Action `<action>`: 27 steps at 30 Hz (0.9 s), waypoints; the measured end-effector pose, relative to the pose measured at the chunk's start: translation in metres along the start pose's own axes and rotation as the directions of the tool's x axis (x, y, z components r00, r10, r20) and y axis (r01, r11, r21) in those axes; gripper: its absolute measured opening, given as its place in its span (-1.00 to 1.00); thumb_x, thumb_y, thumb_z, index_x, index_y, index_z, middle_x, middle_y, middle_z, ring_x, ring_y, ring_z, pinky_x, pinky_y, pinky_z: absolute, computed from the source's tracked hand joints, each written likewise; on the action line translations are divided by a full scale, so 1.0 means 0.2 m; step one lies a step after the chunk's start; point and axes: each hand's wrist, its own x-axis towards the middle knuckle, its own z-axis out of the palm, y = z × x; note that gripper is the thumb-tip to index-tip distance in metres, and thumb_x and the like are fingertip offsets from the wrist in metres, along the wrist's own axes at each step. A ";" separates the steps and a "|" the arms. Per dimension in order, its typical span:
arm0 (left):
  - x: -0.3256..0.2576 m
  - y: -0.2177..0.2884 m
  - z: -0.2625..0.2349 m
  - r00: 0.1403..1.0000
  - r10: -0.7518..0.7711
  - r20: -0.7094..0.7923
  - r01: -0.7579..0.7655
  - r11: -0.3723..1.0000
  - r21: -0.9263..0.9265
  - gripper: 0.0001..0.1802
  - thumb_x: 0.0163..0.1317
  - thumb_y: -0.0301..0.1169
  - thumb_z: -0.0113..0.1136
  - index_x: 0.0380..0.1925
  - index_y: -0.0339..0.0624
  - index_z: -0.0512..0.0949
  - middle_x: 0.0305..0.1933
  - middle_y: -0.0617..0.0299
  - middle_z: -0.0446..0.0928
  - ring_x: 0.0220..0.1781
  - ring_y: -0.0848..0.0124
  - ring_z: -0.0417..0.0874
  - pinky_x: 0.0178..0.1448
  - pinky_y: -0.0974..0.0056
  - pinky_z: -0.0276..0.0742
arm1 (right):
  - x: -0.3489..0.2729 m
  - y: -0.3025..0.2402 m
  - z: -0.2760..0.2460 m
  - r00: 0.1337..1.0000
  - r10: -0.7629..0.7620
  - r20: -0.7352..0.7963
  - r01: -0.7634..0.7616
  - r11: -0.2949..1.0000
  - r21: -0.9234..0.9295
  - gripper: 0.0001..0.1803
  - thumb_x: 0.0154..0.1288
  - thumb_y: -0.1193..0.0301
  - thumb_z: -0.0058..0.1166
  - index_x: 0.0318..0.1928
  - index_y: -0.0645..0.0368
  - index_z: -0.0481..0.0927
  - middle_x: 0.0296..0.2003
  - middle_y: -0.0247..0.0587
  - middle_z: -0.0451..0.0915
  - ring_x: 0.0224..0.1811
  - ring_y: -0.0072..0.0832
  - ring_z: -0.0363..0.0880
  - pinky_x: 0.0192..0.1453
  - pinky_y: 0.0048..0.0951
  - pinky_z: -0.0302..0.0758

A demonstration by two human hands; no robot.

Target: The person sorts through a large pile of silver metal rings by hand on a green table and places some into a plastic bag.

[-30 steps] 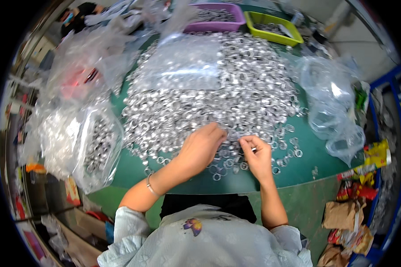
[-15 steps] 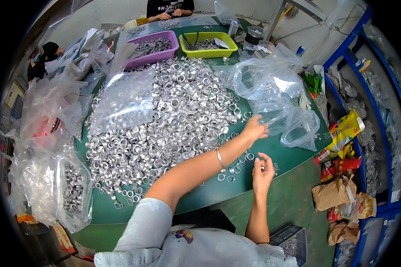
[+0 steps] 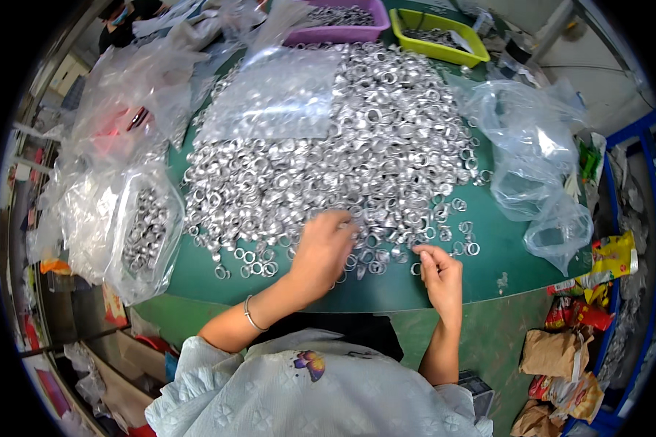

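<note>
A broad heap of silver metal rings (image 3: 386, 146) covers the green table. My left hand (image 3: 326, 247) is at the near edge of the heap, fingers reaching down among the rings. They are smeared by motion, so their grip cannot be made out. To its right, my right hand (image 3: 442, 275) is above the table's near edge with thumb and fingers curled together. Whatever is between them is hidden. A single ring (image 3: 416, 269) shows just left of its fingertips; contact with them is unclear. A clear plastic sheet (image 3: 277, 102) lies over the heap's far left part.
Purple (image 3: 342, 33) and yellow-green tubs (image 3: 444, 49) stand at the back. Clear plastic bags (image 3: 536, 153) lie on the right. A bag of rings (image 3: 146, 233) sits at left, below more plastic. Blue shelving (image 3: 641, 131) and snack packets (image 3: 608, 262) flank the right side.
My left hand has swung from the clear bags on the right back to the heap's near edge. My right hand stays near the table's front edge. The view has shifted.
</note>
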 end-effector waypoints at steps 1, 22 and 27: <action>-0.02 -0.03 -0.04 0.995 -0.049 -0.082 0.060 0.990 0.131 -0.61 -0.02 -0.54 0.27 -0.11 -0.22 0.51 0.07 0.11 0.43 0.12 0.07 0.41 0.12 0.07 0.28 | 0.02 -0.02 0.04 0.993 -0.110 -0.032 0.107 0.992 -0.073 -0.86 0.31 0.54 0.00 -0.20 0.33 0.59 -0.64 -0.41 0.39 -0.63 -0.71 0.25 -0.56 -0.61 0.18; 0.20 -0.24 0.07 0.998 0.045 0.047 -0.058 0.939 0.338 -0.72 -0.04 -0.46 0.24 -0.26 -0.15 0.48 -0.13 0.20 0.41 -0.03 0.22 0.39 -0.03 0.11 0.21 | 0.33 -0.22 0.33 0.925 -0.364 0.113 0.315 0.563 -0.764 -0.67 0.18 0.44 0.14 -0.01 0.11 0.52 0.10 -0.19 0.44 -0.50 -0.13 0.59 -0.42 -0.23 0.52; 0.10 -0.18 -0.01 0.971 0.163 0.174 -0.206 0.940 0.270 -0.64 -0.09 -0.55 0.17 -0.19 -0.19 0.48 0.00 0.14 0.41 0.13 0.16 0.37 0.05 0.10 0.22 | 0.24 -0.17 0.24 0.877 -0.468 0.104 0.418 0.639 -0.646 -0.74 0.18 0.52 0.11 -0.09 0.19 0.55 0.02 -0.16 0.51 -0.50 -0.25 0.62 -0.46 -0.32 0.52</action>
